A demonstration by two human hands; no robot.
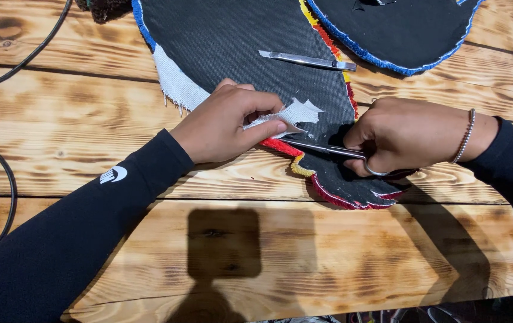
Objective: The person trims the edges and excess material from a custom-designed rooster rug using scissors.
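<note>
A tufted rug piece [232,42] lies face down on the wooden table [304,251], showing black backing with blue, red and yellow pile at its edges. My left hand [226,125] pinches a strip of white backing cloth [295,113] and lifts it off the rug's edge. My right hand [406,134] grips metal scissors [328,149], its fingers through the loops. The blades point left, under the white strip and along the red and yellow edge. A bead bracelet circles my right wrist.
A metal utility knife [307,60] rests on the black backing. A second black-backed rug piece with a blue edge [400,30] lies at the top right. Black cables [11,179] run along the left side. White untrimmed cloth [176,81] sticks out at the rug's left edge.
</note>
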